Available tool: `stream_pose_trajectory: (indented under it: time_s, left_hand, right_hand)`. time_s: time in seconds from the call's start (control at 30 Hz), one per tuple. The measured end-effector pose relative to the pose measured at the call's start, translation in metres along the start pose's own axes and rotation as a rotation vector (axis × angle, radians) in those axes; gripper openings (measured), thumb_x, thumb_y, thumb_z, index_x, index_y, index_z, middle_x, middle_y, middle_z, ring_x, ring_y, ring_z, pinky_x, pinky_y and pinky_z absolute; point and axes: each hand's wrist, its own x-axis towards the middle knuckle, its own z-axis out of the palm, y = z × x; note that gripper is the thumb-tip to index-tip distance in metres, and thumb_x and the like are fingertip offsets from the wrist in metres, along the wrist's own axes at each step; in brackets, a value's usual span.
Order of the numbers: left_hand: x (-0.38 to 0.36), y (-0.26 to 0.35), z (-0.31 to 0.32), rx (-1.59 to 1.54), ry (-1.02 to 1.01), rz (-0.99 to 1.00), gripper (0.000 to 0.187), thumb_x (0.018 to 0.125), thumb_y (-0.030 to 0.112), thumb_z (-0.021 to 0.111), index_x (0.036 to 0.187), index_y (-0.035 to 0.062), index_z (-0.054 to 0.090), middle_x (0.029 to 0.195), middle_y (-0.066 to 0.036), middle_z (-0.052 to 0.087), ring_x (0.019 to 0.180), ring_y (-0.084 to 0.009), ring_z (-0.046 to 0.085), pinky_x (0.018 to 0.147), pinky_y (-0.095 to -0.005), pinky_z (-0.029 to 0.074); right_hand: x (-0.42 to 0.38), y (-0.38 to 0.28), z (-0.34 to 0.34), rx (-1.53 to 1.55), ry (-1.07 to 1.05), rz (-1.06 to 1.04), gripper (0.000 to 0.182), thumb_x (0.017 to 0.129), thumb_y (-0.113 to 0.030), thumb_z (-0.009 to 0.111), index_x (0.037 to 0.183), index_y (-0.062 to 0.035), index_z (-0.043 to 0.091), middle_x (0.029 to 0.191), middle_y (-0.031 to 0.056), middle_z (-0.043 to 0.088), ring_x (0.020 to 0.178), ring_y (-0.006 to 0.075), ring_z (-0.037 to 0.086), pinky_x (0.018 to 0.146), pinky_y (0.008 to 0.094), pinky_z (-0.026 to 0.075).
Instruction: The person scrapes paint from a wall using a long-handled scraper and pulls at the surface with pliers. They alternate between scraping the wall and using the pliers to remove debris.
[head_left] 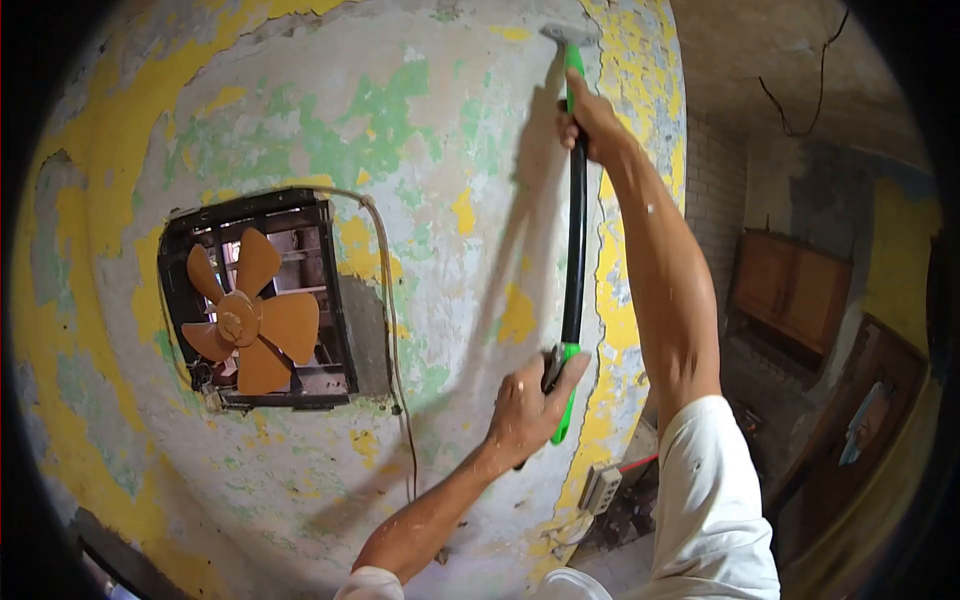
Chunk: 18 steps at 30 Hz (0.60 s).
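A long scraper [576, 240] with a black shaft and green grips stands nearly upright along the wall. Its flat metal head [568, 35] is at the wall's peeling surface near the top. Wrapped round the upper part, just below the head, is my right hand [590, 118]. My left hand [535, 405] holds the lower green grip. Patches of yellow and green paint cover the grey-white wall [450, 280], with a ragged yellow edge right of the shaft.
An orange-bladed fan [240, 318] sits in a dark frame in the wall at the left, with a cable [388, 290] beside it. A socket box [600, 488] is low by the wall's right edge. Wooden cabinets [790, 290] hang further back at the right.
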Motion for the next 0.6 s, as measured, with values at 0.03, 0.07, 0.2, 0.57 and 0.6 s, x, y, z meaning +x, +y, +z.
stream_pose_trajectory:
  time_s: [0.03, 0.07, 0.2, 0.57, 0.6]
  left_hand:
    - [0.000, -0.003, 0.001, -0.004, -0.015, -0.022, 0.043, 0.107, 0.038, 0.068, 0.088, 0.0002, 0.062, 0.061, -0.003, 0.049, 0.057, -0.0105, 0.046, 0.054, -0.0351, 0.041]
    - [-0.003, -0.009, 0.003, -0.048, -0.014, -0.044, 0.043, 0.107, 0.039, 0.068, 0.088, -0.0001, 0.062, 0.061, -0.004, 0.048, 0.057, -0.0107, 0.045, 0.054, -0.0353, 0.040]
    - [-0.070, -0.030, 0.003, -0.011, 0.008, -0.118, 0.041, 0.107, 0.036, 0.068, 0.090, -0.0004, 0.061, 0.061, -0.008, 0.047, 0.056, -0.0134, 0.046, 0.054, -0.0373, 0.041]
    - [-0.479, -0.166, -0.039, 0.495, -0.438, -0.223, 0.028, 0.097, 0.031, 0.076, 0.106, 0.0054, 0.071, 0.077, -0.020, 0.069, 0.066, -0.0432, 0.068, 0.058, -0.0517, 0.055]
    - [-0.522, -0.153, -0.053, 0.492, -0.452, -0.234, 0.028, 0.097, 0.031, 0.076, 0.106, 0.0054, 0.071, 0.077, -0.020, 0.069, 0.066, -0.0432, 0.068, 0.058, -0.0517, 0.055]
  right_hand:
    - [0.000, 0.000, -0.001, 0.003, -0.002, -0.017, 0.064, 0.105, -0.063, 0.058, 0.096, 0.0000, 0.053, 0.062, 0.0013, 0.044, 0.045, 0.0108, 0.041, 0.040, 0.0291, 0.040]
    - [-0.007, 0.008, -0.002, 0.000, 0.012, 0.008, 0.064, 0.105, -0.063, 0.058, 0.096, 0.0000, 0.053, 0.062, 0.0013, 0.044, 0.045, 0.0108, 0.041, 0.040, 0.0291, 0.040]
    - [-0.066, 0.052, 0.015, -0.084, 0.081, 0.028, 0.069, 0.104, -0.069, 0.053, 0.092, -0.0008, 0.056, 0.059, 0.0039, 0.048, 0.043, 0.0150, 0.045, 0.039, 0.0319, 0.041]
    - [-0.464, 0.362, 0.022, -0.152, 0.203, 0.568, 0.080, 0.113, -0.060, 0.030, 0.060, -0.0050, 0.053, 0.047, 0.0095, 0.051, 0.040, 0.0256, 0.055, 0.042, 0.0394, 0.045]
    - [-0.528, 0.407, 0.018, -0.023, 0.161, 0.691, 0.075, 0.112, -0.062, 0.032, 0.068, -0.0061, 0.053, 0.049, 0.0096, 0.049, 0.040, 0.0268, 0.054, 0.044, 0.0407, 0.047]
